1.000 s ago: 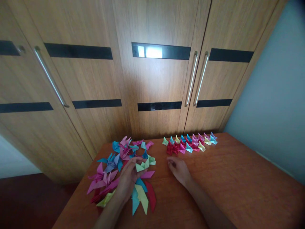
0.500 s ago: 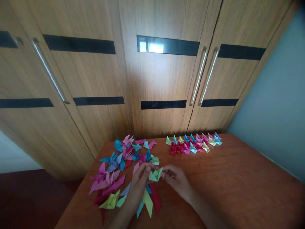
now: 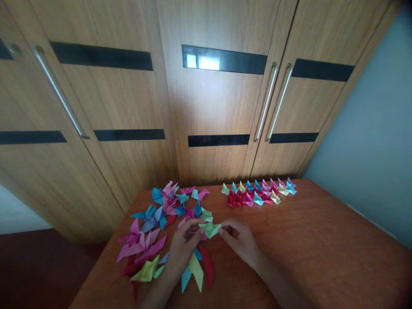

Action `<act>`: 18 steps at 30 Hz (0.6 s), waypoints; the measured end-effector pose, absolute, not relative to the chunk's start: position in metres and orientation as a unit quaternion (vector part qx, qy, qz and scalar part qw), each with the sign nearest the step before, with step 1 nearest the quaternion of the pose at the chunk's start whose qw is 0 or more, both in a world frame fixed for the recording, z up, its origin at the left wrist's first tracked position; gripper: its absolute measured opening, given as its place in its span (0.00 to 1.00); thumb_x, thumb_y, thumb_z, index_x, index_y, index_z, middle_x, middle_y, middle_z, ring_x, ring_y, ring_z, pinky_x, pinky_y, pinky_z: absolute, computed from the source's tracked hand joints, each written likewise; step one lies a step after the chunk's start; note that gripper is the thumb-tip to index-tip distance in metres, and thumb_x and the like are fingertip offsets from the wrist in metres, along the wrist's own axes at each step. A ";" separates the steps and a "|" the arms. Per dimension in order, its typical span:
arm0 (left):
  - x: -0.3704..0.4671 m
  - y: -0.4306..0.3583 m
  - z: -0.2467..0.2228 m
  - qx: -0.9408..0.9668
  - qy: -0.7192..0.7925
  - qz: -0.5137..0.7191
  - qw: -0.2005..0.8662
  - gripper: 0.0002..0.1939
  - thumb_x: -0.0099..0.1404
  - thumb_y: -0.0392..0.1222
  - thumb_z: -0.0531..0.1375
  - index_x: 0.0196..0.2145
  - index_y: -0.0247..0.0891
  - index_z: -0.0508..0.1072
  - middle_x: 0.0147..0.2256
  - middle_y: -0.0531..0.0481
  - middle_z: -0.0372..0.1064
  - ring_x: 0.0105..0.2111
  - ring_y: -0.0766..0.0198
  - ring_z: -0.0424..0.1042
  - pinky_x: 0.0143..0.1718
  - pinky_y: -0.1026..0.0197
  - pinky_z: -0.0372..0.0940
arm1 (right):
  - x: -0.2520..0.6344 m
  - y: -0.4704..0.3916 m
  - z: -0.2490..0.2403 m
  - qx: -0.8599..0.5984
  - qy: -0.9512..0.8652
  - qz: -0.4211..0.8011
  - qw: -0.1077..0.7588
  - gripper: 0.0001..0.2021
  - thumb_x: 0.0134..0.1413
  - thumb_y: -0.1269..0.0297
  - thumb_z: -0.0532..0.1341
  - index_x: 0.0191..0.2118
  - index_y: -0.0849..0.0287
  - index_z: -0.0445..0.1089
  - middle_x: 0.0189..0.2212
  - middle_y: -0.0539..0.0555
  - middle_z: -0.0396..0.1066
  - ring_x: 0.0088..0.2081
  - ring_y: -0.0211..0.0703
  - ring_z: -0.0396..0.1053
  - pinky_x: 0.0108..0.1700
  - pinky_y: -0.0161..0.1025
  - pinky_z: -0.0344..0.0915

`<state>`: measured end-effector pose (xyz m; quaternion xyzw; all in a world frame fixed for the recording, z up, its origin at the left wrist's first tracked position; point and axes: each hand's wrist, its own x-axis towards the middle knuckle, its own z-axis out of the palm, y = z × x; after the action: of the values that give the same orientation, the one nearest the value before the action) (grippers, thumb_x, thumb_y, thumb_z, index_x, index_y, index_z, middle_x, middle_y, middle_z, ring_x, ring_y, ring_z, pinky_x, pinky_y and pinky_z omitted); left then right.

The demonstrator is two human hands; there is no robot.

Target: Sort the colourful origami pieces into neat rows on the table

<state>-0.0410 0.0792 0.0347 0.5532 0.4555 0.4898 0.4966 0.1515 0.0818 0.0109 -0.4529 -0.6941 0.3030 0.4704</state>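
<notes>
A small pale-green folded-paper boat (image 3: 210, 230) is held up above the table between my two hands. My left hand (image 3: 186, 241) pinches its left point, and my right hand (image 3: 238, 238) pinches the right point between thumb and finger. Under and left of my left hand lies a loose pile of folded papers in several colours, with pink pieces (image 3: 144, 243), a yellow-green piece (image 3: 146, 270) and a red strip (image 3: 206, 267) among them. Part of that pile is hidden by my left hand and forearm.
Small folded-paper pieces (image 3: 248, 199) in mixed colours stand in rows at the back of the brown wooden table (image 3: 309, 253). Behind it rises a wooden wardrobe (image 3: 219, 107) with metal handles. A pale blue wall (image 3: 367, 141) is on the right.
Both hands have drawn slightly apart, and the green paper boat is now stretched wider and flatter between them. The whole view has shifted a little.
</notes>
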 end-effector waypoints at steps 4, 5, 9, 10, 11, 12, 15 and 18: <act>-0.040 0.080 0.032 0.577 0.454 0.479 0.481 0.09 0.54 0.45 0.63 0.32 0.38 0.76 0.34 0.47 0.75 0.34 0.58 0.74 0.37 0.60 0.67 | 0.152 0.080 0.015 -0.444 -0.733 0.279 0.433 0.08 0.54 0.60 0.58 0.34 0.56 0.73 0.27 0.50 0.72 0.28 0.37 0.67 0.30 0.31 0.63; -0.039 0.081 0.031 0.582 0.452 0.477 0.478 0.09 0.54 0.44 0.64 0.32 0.38 0.76 0.35 0.47 0.75 0.34 0.58 0.74 0.38 0.60 0.67 | 0.153 0.079 0.016 -0.440 -0.743 0.272 0.425 0.08 0.55 0.60 0.58 0.34 0.56 0.73 0.27 0.50 0.72 0.28 0.37 0.68 0.31 0.31 0.63; -0.040 0.082 0.029 0.589 0.466 0.480 0.453 0.09 0.54 0.45 0.63 0.33 0.39 0.76 0.34 0.47 0.75 0.33 0.58 0.74 0.36 0.60 0.67 | 0.161 0.084 0.023 -0.442 -0.755 0.242 0.420 0.09 0.56 0.60 0.57 0.33 0.55 0.74 0.26 0.50 0.72 0.28 0.37 0.68 0.31 0.31 0.63; -0.040 0.083 0.029 0.590 0.471 0.484 0.443 0.09 0.54 0.45 0.63 0.33 0.39 0.76 0.34 0.47 0.75 0.34 0.57 0.74 0.37 0.59 0.67 | 0.167 0.086 0.025 -0.454 -0.745 0.230 0.431 0.09 0.55 0.60 0.57 0.34 0.55 0.74 0.26 0.50 0.72 0.27 0.37 0.68 0.31 0.32 0.63; -0.040 0.083 0.030 0.592 0.476 0.487 0.432 0.09 0.54 0.45 0.63 0.33 0.39 0.77 0.34 0.47 0.75 0.36 0.56 0.74 0.39 0.59 0.67 | 0.176 0.090 0.027 -0.470 -0.730 0.211 0.450 0.10 0.55 0.59 0.57 0.34 0.56 0.74 0.26 0.51 0.73 0.27 0.37 0.68 0.31 0.32 0.63; -0.040 0.082 0.031 0.595 0.479 0.486 0.424 0.09 0.55 0.46 0.63 0.32 0.40 0.77 0.35 0.47 0.76 0.37 0.56 0.73 0.40 0.59 0.67 | 0.187 0.093 0.028 -0.489 -0.708 0.189 0.473 0.10 0.55 0.58 0.57 0.33 0.56 0.74 0.27 0.51 0.73 0.28 0.38 0.68 0.31 0.33 0.64; -0.040 0.081 0.034 0.610 0.481 0.472 0.416 0.09 0.56 0.47 0.62 0.32 0.40 0.77 0.35 0.47 0.75 0.39 0.55 0.73 0.41 0.58 0.66 | 0.237 0.104 0.029 -0.559 -0.611 0.116 0.548 0.15 0.53 0.52 0.57 0.33 0.59 0.74 0.28 0.54 0.74 0.28 0.41 0.68 0.32 0.35 0.64; -0.037 0.078 0.035 0.615 0.476 0.463 0.425 0.10 0.56 0.47 0.61 0.32 0.40 0.77 0.35 0.47 0.75 0.38 0.56 0.73 0.40 0.59 0.65 | 0.300 0.109 0.018 -0.673 -0.477 0.031 0.565 0.21 0.50 0.47 0.58 0.35 0.62 0.73 0.27 0.55 0.74 0.28 0.43 0.69 0.32 0.35 0.63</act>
<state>-0.0373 0.0777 0.0353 0.6149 0.4761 0.4633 0.4249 0.3001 0.1094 0.0184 -0.6727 -0.4774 0.0311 0.5645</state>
